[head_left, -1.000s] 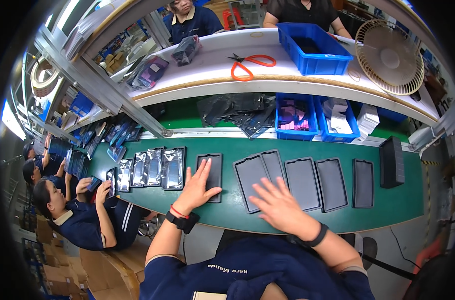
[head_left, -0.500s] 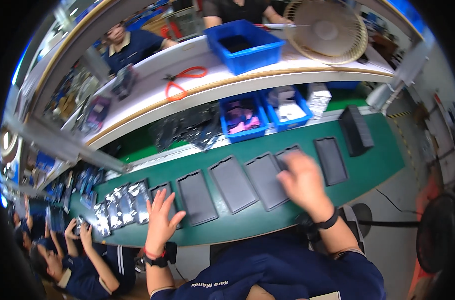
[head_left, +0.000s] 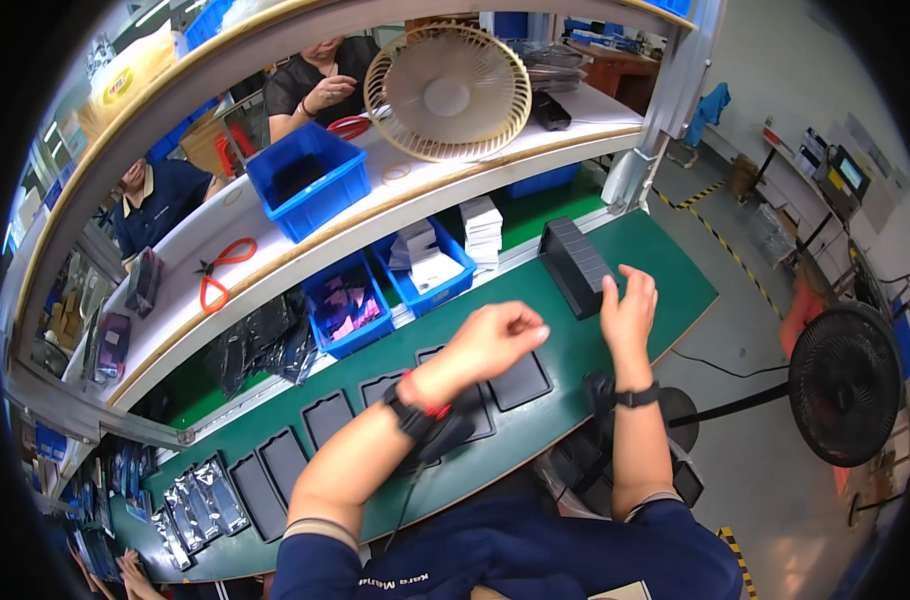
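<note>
Shallow dark grey trays (head_left: 521, 382) lie in a slanting row along the green worktable (head_left: 665, 275). Over the right end of that row is my left hand (head_left: 480, 345), its fingers curled in and nothing visible in them; its forearm hides parts of several trays. My right hand (head_left: 630, 312) is raised with fingers apart, holding nothing, just right of an upright stack of black trays (head_left: 577, 265). Whether it touches the stack, I cannot tell. Shiny silver packets (head_left: 207, 500) sit beside the left end of the row.
Blue bins (head_left: 347, 305) with pink-purple pieces and white boxes stand under a shelf (head_left: 415, 190). On the shelf are orange-handled scissors (head_left: 225, 270), a blue box (head_left: 310, 180) and a round fan (head_left: 447, 92). A black fan (head_left: 845, 385) stands at right. Co-workers sit opposite and at left.
The view has swung right. My left hand has crossed rightward over the trays and its fingers have curled. My right hand has moved from above a tray to beside the black stack.
</note>
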`<state>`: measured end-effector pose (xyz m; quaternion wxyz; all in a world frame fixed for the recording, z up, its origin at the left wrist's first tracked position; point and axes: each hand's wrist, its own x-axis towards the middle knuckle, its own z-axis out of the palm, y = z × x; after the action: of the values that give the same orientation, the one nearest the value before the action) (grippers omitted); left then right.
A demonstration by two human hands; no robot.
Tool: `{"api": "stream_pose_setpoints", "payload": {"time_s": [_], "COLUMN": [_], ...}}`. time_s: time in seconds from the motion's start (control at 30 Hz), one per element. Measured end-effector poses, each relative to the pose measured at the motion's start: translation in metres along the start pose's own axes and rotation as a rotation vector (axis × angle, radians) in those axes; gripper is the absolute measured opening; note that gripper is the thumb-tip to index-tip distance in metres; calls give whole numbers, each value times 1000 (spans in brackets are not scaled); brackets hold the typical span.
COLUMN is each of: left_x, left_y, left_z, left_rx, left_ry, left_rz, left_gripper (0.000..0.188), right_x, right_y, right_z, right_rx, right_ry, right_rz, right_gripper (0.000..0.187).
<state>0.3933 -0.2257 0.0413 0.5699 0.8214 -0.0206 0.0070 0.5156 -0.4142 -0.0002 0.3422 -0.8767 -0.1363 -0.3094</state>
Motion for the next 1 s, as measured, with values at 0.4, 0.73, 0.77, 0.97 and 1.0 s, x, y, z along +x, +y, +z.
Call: {"api": "stream_pose_setpoints", "payload": {"time_s": [0.4,0.73,0.77,0.97,1.0], "left_x": [142,81,73,45,43], "left_y": [-68,-45,-42,-48,-45], "left_z": [76,51,53,74,79], "left_rx": [-512,-743,-750,-631,-651], "left_ry": [209,183,239,324,296], "left_rz": [-252,-229,-190,-11,-17], "left_gripper": [23,15,16,14,12], "right_x": [5,82,79,5,-10], "right_y": [40,91,84,-6,-11], "right_z": [64,98,99,30,23], "right_rx": [368,725,731,949,934], "right_ry": [-131,-406,-415,-556,-633], "right_rz": [135,602,602,174,238], "right_gripper": [20,20,20,14,14]}}
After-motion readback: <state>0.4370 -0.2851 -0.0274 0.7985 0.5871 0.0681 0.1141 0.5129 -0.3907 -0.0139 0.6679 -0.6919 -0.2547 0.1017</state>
